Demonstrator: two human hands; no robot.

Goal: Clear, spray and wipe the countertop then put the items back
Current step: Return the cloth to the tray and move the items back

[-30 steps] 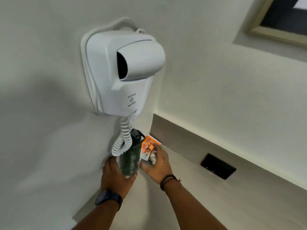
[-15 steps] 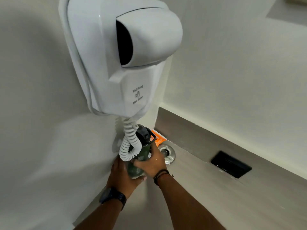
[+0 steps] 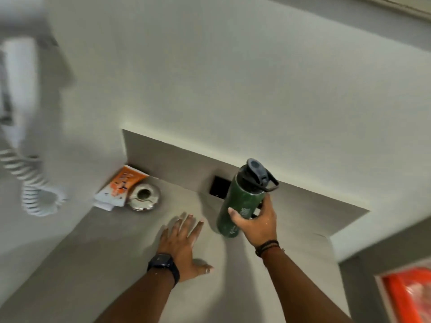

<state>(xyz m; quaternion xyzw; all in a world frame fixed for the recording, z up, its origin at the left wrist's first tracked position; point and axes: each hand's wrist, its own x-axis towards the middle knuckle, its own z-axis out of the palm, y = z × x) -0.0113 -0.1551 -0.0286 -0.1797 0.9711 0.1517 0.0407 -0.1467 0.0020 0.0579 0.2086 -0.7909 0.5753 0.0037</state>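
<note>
Nearest, the left hand (image 3: 184,243) is seen flat over the grey countertop (image 3: 112,264), its fingers spread wide and holding nothing; a dark watch (image 3: 163,264) is worn at its wrist. Just to its right, a dark green bottle (image 3: 242,201) with a black looped lid is gripped around its lower body by the right hand (image 3: 256,223), fingers wrapped around it, and is held tilted; whether its base touches the counter cannot be told. Farther back, in the corner, a round metal dish (image 3: 144,198) is set on the countertop, with an orange and white packet (image 3: 121,188) just beside it against the wall. A black wall socket (image 3: 219,190) is partly hidden behind the bottle. At far left, a white coiled cord (image 3: 32,187) is seen, blurred.
</note>
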